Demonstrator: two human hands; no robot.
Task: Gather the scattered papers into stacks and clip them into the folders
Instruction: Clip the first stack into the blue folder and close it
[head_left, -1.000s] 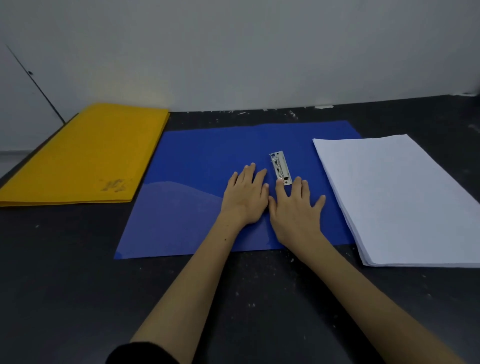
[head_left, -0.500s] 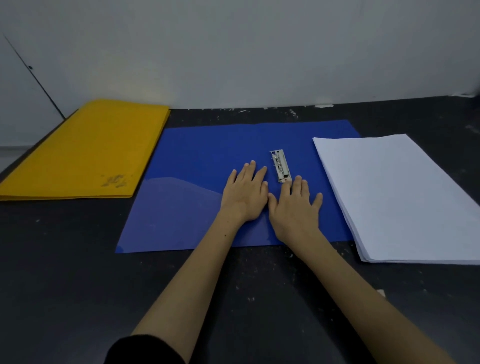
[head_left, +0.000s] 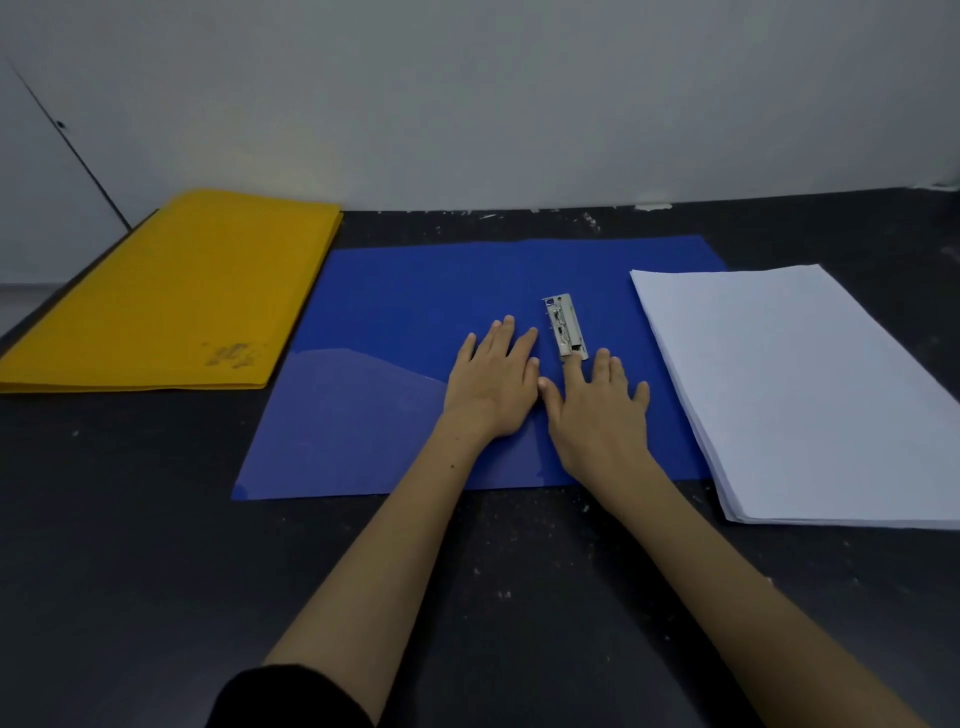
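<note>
Head view: left hand (head_left: 493, 387) and right hand (head_left: 597, 410), fingers straight, grasping nothing, press the opened blue folder (head_left: 415, 312) flat at frame centre, probably to free its metal clip (head_left: 565, 326) for the paper stack (head_left: 795, 395) at right

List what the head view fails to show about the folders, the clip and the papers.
- White paper stack: near right corner cut off by the frame edge; sheet count too fine to tell.
- Metal clip: lever position too small; near end covered by the right hand.
- Yellow folders: contents hidden by covers.
- Blue folder: centre crease hidden under both hands.
</note>
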